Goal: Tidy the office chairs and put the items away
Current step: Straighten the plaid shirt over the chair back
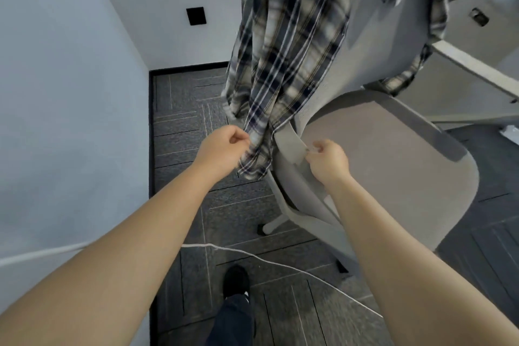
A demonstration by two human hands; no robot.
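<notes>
A plaid shirt (283, 45) in dark blue, white and beige hangs over the backrest of a light grey office chair (393, 149), draping down its left side. My left hand (224, 146) pinches the shirt's lower hem. My right hand (327, 161) is closed next to the grey armrest (289, 144), fingertips touching its end; whether it holds a bit of cloth I cannot tell. The upper part of the shirt is cut off by the frame's top edge.
A white wall (70, 93) closes in on the left, with a black wall plate (196, 16) further back. A white cable (266, 257) trails across the dark carpet tiles. A white desk (477, 64) stands behind the chair at right. My shoe (236, 281) is near the bottom.
</notes>
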